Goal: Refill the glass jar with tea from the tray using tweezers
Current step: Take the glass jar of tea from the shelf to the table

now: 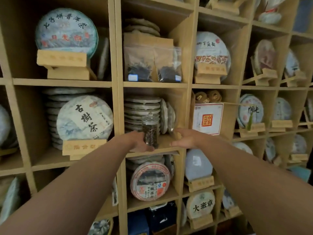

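A small glass jar [150, 131] with a glass stopper lid stands upright at the front of a wooden shelf compartment [167, 146], filled with dark tea leaves. My left hand [141, 143] is wrapped around the jar's lower left side and base. My right hand [183, 138] hovers just right of the jar, fingers relaxed and pointing into the compartment, holding nothing. No tray or tweezers are in view.
Wooden cubby shelving fills the view. Stacked wrapped tea cakes [143, 110] sit right behind the jar. Bags of loose tea [152, 65] stand in the compartment above. A large tea cake on a wooden stand [84, 118] is to the left, a white box [208, 117] to the right.
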